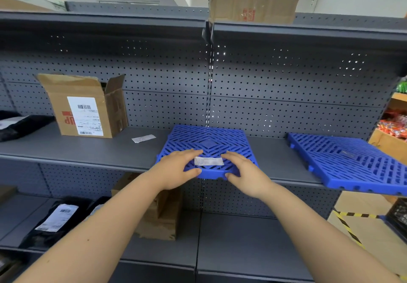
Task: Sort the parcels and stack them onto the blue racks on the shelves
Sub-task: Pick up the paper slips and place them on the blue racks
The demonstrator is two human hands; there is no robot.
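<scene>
A blue slatted rack [209, 144] lies on the middle grey shelf [88, 148], its front edge hanging over the shelf lip. A small white label [208, 161] is stuck on it near the front. My left hand [178, 168] and my right hand [244, 170] grip that front edge from either side of the label, fingers on top and thumbs underneath. A second blue rack [348, 161] lies to the right and juts out past the shelf edge. An open cardboard parcel [86, 106] with a shipping label stands on the same shelf at the left.
A black bag parcel [19, 124] lies at the far left, and a loose paper slip [143, 138] beside the open box. The lower shelf holds black bags [57, 219] and a brown box [163, 216]. A worn carton [253, 3] sits on the top shelf. Striped floor tape [348, 227] runs at right.
</scene>
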